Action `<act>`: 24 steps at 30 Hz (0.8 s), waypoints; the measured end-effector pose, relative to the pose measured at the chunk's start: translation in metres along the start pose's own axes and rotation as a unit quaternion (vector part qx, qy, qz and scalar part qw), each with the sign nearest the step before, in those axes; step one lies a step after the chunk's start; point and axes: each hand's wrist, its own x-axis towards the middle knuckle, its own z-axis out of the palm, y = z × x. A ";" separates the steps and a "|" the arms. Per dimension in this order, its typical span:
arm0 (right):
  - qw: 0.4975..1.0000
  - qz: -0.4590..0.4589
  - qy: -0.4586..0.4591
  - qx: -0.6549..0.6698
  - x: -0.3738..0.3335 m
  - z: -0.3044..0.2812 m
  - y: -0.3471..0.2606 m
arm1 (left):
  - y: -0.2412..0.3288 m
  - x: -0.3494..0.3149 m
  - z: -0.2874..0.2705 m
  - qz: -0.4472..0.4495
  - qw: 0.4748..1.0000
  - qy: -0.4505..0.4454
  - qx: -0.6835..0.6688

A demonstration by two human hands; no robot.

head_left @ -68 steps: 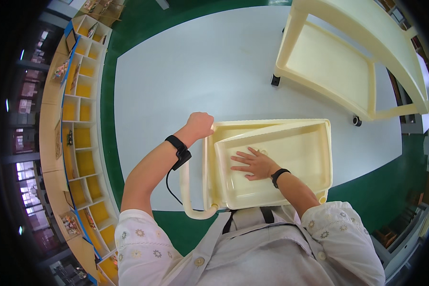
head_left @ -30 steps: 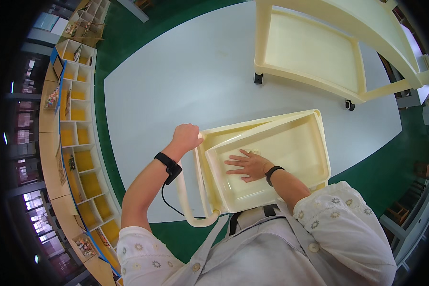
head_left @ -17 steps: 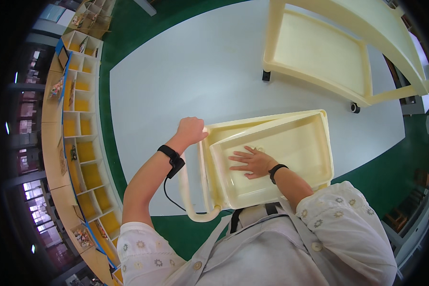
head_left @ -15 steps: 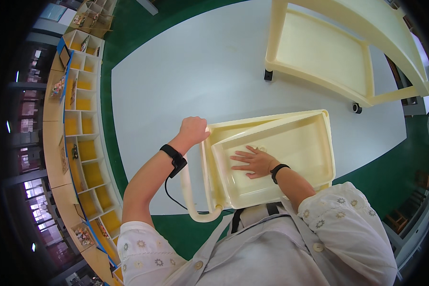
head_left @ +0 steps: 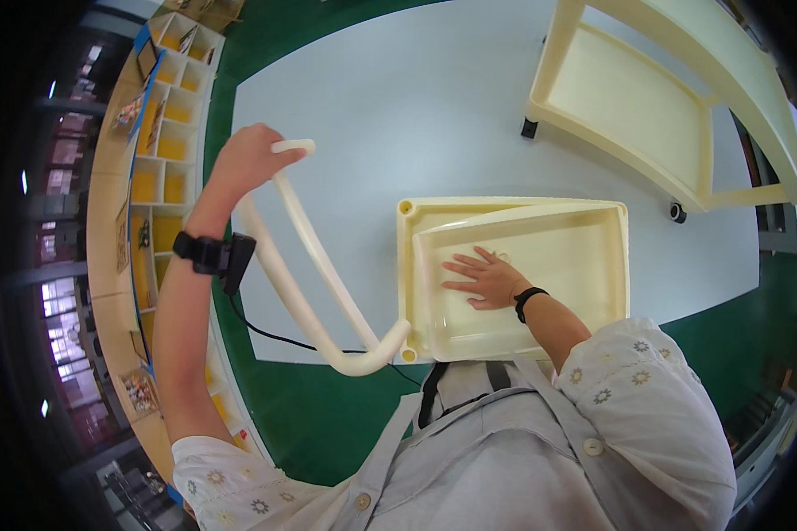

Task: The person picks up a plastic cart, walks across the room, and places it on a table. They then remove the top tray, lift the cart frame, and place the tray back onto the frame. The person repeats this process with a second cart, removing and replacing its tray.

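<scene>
My left hand (head_left: 250, 157) is closed round the far end of a cream U-shaped tube frame (head_left: 285, 292) with a thin crossbar. The frame is tilted left of the trays, and its near curved end is close to the near left corner hole of the outer tray. That cream outer tray (head_left: 407, 279) shows a round hole at each left corner. A second, shallower-looking cream tray (head_left: 584, 265) sits slightly askew inside it. My right hand (head_left: 487, 279) lies flat on this inner tray's floor, fingers spread, holding nothing.
A cream cart section (head_left: 629, 97) with black casters (head_left: 529, 128) stands at the far right of the white table (head_left: 354, 115). White cubby shelves (head_left: 173, 146) with yellow backs run along the left. A black cable (head_left: 274, 336) hangs from my left wrist device.
My left hand has lifted the tube frame away from the outer tray's left side, moving left and away from me. Both left corner holes now show. My right hand stays flat in the inner tray.
</scene>
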 end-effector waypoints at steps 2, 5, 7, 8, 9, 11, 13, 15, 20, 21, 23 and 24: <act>1.000 -0.001 0.004 -0.009 0.001 -0.002 -0.003 | -0.023 -0.030 -0.009 -0.069 0.994 -0.015 -0.087; 1.000 -0.009 0.004 -0.021 -0.001 0.000 -0.001 | -0.056 -0.094 0.015 -0.201 0.944 -0.006 -0.261; 0.999 -0.014 0.023 -0.018 -0.001 0.005 -0.002 | -0.062 -0.135 0.039 -0.262 0.895 0.063 -0.355; 0.999 -0.019 0.036 -0.015 -0.001 0.008 -0.003 | -0.064 -0.151 0.057 -0.280 0.866 0.086 -0.406; 0.999 -0.022 0.048 -0.012 -0.001 0.005 -0.004 | -0.063 -0.165 0.077 -0.296 0.832 0.107 -0.457; 1.000 0.009 -0.006 0.020 0.005 -0.005 -0.004 | -0.048 -0.184 0.106 -0.305 0.785 0.133 -0.522; 0.955 0.102 0.024 0.276 0.012 -0.032 -0.014 | -0.005 -0.198 0.119 -0.317 0.760 0.143 -0.550; 0.941 0.106 -0.001 0.323 0.013 -0.033 0.013 | 0.028 -0.202 0.123 -0.297 0.744 0.151 -0.580; 0.861 0.147 0.195 0.446 -0.053 -0.061 0.035 | 0.101 -0.196 0.151 -0.242 0.700 0.090 -0.666; 0.777 0.238 0.231 0.536 -0.074 -0.067 0.039 | 0.114 -0.193 0.161 -0.236 0.698 0.073 -0.672; 0.675 0.358 0.297 0.572 -0.125 -0.080 0.046 | 0.144 -0.182 0.179 -0.218 0.701 0.033 -0.678; 0.676 0.392 0.329 0.531 -0.155 -0.084 0.047 | 0.158 -0.177 0.187 -0.207 0.706 0.011 -0.677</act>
